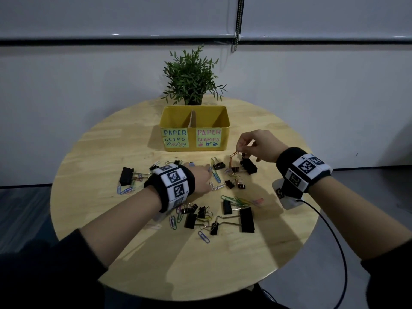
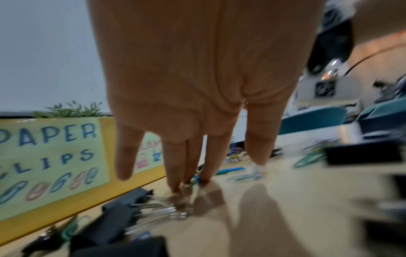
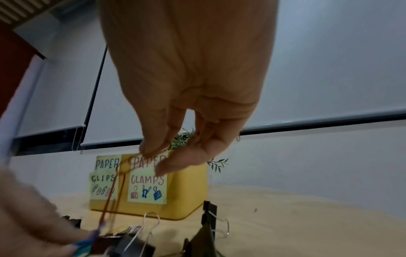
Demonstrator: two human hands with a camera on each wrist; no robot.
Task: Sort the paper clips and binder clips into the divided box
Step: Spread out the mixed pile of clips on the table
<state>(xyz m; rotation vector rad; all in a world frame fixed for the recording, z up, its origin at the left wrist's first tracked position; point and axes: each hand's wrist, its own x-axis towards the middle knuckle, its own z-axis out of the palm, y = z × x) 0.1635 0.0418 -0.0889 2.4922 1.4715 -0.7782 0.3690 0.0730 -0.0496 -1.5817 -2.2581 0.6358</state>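
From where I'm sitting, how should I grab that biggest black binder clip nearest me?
Take the biggest binder clip by its black body, from above, thumb and finger across its narrow width. It lies flat, and its long wire handles point left into a smaller binder clip, so come from the right.

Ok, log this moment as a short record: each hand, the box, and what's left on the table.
right hand: right hand raised, fingertip grip on an orange wire paper clip with more clips dangling from it
left hand: left hand low, straight fingers touching the round light wooden table among coloured paper clips
box: yellow divided box, left label PAPER CLIPS, right label PAPER CLAMPS; no contents visible
unsorted: black binder clips, such as the large black binder clip, and paper clips scattered on the table
behind box: small green potted plant
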